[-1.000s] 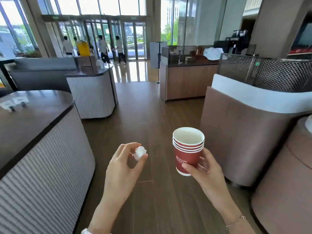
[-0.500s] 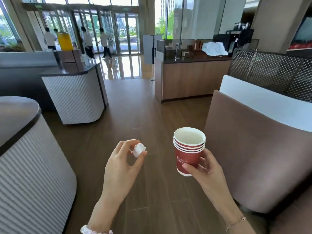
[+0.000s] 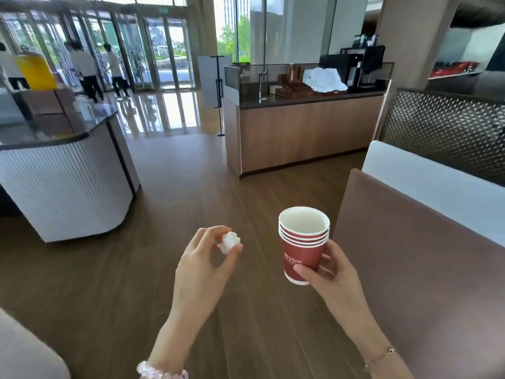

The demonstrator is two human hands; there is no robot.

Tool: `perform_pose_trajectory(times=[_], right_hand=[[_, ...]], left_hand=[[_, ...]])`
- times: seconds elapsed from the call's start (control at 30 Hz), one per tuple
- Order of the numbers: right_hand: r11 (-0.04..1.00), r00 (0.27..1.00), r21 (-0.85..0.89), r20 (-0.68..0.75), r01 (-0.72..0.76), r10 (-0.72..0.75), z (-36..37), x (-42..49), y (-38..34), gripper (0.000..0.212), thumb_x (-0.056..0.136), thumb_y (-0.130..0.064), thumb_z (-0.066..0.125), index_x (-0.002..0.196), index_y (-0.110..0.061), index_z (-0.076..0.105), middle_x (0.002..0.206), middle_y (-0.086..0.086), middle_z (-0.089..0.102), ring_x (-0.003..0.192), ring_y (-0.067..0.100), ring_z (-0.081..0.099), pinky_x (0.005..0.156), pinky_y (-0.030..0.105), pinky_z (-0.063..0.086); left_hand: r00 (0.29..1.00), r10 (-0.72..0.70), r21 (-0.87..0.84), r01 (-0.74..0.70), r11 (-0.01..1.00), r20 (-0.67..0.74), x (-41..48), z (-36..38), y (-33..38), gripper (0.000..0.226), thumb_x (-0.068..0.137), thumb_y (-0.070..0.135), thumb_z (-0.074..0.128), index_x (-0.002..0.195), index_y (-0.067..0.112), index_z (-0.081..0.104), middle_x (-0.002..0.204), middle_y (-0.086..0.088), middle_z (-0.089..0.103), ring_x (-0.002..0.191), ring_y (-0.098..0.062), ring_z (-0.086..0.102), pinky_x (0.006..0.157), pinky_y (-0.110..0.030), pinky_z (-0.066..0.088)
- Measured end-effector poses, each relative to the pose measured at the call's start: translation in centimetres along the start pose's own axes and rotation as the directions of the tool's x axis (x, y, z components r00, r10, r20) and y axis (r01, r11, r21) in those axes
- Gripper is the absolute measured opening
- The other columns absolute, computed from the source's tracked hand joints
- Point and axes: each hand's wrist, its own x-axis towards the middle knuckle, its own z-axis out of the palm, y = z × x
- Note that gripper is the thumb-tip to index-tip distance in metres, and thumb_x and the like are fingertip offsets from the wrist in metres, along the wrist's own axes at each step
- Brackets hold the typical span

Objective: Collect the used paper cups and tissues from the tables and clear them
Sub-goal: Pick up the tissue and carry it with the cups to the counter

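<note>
Left hand (image 3: 202, 272): grip pinched on a crumpled white tissue (image 3: 230, 242) held at the fingertips. Right hand (image 3: 332, 280): grip clamped around a nested stack of red paper cups (image 3: 302, 247), upright, top cup empty. Both are held above the wood floor (image 3: 175, 192), the stack just right of the tissue.

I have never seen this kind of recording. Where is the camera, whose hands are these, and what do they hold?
The camera is worn on a person's head and looks forward and down, so the two bare hands belong to the wearer. There is no machine here. The left hand pinches a small crumpled white tissue between its fingertips. The right hand grips a stack of red paper cups, nested one inside another, held upright; the top cup looks empty. Both hands are over a wooden floor in a lobby. Ahead stand a wooden counter and a white ribbed counter.
</note>
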Motion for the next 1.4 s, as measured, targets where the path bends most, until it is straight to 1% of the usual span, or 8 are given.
perform_pose_trajectory(times=[0.2,0.37,0.5,0.6,0.93,1.03,1.2,1.4], right_hand=[[1.0,0.999,-0.008,-0.034,0.001,-0.001,1.0,11.7,3.0,0.059,0.07,-0.008,0.081,0.119,-0.029,0.056,0.109,-0.012,0.067,0.095,-0.004,0.065,0.071,0.009,0.05],[1.0,0.999,-0.001,-0.045,-0.011,0.011,1.4,23.5,5.5,0.06,0.071,-0.008,0.08,0.121,-0.028,0.056,0.112,-0.008,0.067,0.097,0.001,0.065,0.075,0.013,0.052],[1.0,0.998,-0.018,-0.057,-0.009,0.008,1.3,33.1,6.3,0.058,0.07,-0.012,0.081,0.116,-0.036,0.055,0.111,-0.012,0.066,0.096,-0.004,0.064,0.071,0.009,0.051],[0.999,0.997,-0.031,-0.07,-0.021,0.019,0.8,39.4,6.9,0.061,0.07,-0.015,0.082,0.121,-0.032,0.054,0.114,-0.011,0.065,0.098,-0.003,0.064,0.072,0.01,0.051],[0.994,0.972,-0.093,-0.231,-0.054,0.031,-1.1,56.4,10.2,0.064,0.068,-0.014,0.083,0.124,-0.026,0.053,0.113,-0.01,0.065,0.098,0.0,0.065,0.075,0.01,0.052],[0.991,0.955,-0.124,-0.295,-0.053,0.015,-1.5,61.6,11.1,0.06,0.069,-0.013,0.082,0.118,-0.03,0.053,0.108,-0.014,0.065,0.095,-0.006,0.063,0.071,0.006,0.049],[0.987,0.895,-0.139,-0.446,-0.08,0.009,-2.6,70.0,12.3,0.058,0.069,-0.006,0.081,0.116,-0.027,0.055,0.105,-0.011,0.067,0.091,-0.007,0.064,0.069,0.007,0.049],[0.981,0.806,-0.149,-0.592,-0.125,0.013,-5.3,77.9,13.4,0.06,0.07,-0.007,0.081,0.121,-0.02,0.054,0.106,-0.01,0.067,0.091,-0.007,0.063,0.069,0.006,0.049]], left_hand=[[1.0,-0.002,-0.011,0.002,1.0,0.027,9.5,5.7,-4.8,0.015,0.079,0.033,0.066,0.094,0.033,0.062,0.096,0.019,0.06,0.088,-0.004,0.057,0.073,-0.024,0.048],[0.999,-0.007,-0.012,0.007,1.0,0.033,19.5,11.7,-8.4,0.015,0.08,0.03,0.068,0.092,0.034,0.061,0.095,0.018,0.06,0.087,-0.003,0.057,0.074,-0.025,0.048],[0.999,-0.007,-0.031,0.009,0.999,0.052,28.2,16.6,-10.0,0.016,0.08,0.03,0.069,0.092,0.036,0.06,0.096,0.02,0.061,0.087,-0.004,0.058,0.075,-0.026,0.049],[0.998,0.007,-0.045,-0.004,0.999,0.066,33.9,20.3,-11.3,0.016,0.079,0.032,0.067,0.093,0.035,0.06,0.097,0.02,0.06,0.088,-0.004,0.058,0.074,-0.024,0.048],[0.981,0.086,-0.131,-0.064,0.989,0.174,50.2,32.3,-15.8,0.018,0.08,0.03,0.069,0.096,0.035,0.061,0.098,0.02,0.06,0.087,-0.004,0.058,0.074,-0.02,0.045],[0.966,0.115,-0.166,-0.077,0.983,0.232,55.7,36.5,-17.5,0.017,0.08,0.033,0.067,0.096,0.037,0.06,0.099,0.021,0.059,0.089,-0.002,0.058,0.072,-0.017,0.043],[0.92,0.211,-0.232,-0.138,0.963,0.329,65.4,43.5,-19.1,0.019,0.08,0.03,0.069,0.096,0.036,0.061,0.098,0.021,0.06,0.09,-0.002,0.057,0.073,-0.004,0.039],[0.841,0.318,-0.327,-0.181,0.928,0.438,74.1,52.0,-19.3,0.022,0.08,0.024,0.07,0.098,0.033,0.061,0.095,0.019,0.06,0.09,-0.001,0.056,0.074,-0.003,0.037]])
